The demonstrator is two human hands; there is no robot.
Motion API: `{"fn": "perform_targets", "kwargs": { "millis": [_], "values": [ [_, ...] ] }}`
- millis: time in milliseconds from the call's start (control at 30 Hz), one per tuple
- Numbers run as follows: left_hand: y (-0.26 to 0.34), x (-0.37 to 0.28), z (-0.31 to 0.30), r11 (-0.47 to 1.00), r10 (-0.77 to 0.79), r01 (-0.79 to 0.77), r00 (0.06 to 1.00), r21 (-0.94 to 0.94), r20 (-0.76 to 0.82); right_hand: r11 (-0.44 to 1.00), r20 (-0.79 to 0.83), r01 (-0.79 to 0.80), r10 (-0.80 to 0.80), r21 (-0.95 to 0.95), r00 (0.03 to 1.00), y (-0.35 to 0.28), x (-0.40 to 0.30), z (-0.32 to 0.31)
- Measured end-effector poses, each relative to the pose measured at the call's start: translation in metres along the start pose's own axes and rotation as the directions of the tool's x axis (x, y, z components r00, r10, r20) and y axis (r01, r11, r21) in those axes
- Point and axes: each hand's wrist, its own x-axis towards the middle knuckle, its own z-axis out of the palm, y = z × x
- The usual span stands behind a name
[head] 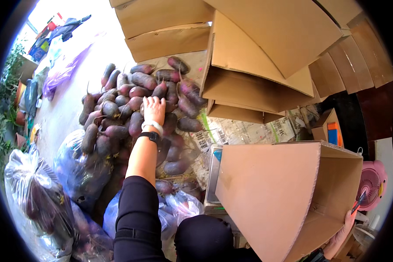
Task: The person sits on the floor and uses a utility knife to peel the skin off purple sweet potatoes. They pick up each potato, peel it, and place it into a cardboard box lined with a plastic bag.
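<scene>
A large heap of dark purple radishes (144, 80) lies on the floor before me. My left hand (154, 109) rests on the heap with its fingers spread over a radish; whether it grips one I cannot tell. At the lower right, an open cardboard box (268, 183) stands tilted on or against a platform scale (213, 180). My right hand (348, 222) is at the box's far right side, closed around a red and black pointed tool (358, 203), perhaps a pen or a knife.
Plastic bags of radishes (39, 203) stand at the lower left. Open cardboard boxes (255, 85) are piled at the upper right, beside printed sacking (249, 131) on the floor. A pink fan (371, 185) stands at the far right, and potted plants (9, 108) line the left.
</scene>
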Motion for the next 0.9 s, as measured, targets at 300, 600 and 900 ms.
{"fn": "perform_targets", "kwargs": {
  "millis": [300,600,900],
  "values": [
    [-0.003,-0.025,-0.049,0.915,-0.22,0.313,0.915,-0.253,0.337,0.997,-0.009,0.013,-0.013,-0.07,1.0,0.001,0.002,-0.015],
    [-0.014,-0.2,-0.1,-0.962,0.144,0.235,0.867,-0.137,0.477,0.999,0.022,0.036,-0.035,-0.033,0.999,0.005,0.005,-0.005],
    [0.026,-0.271,-0.187,-0.962,-0.005,-0.112,0.919,0.247,0.395,0.996,0.0,0.09,-0.09,0.011,0.996,0.009,0.012,-0.006]
  ]
}}
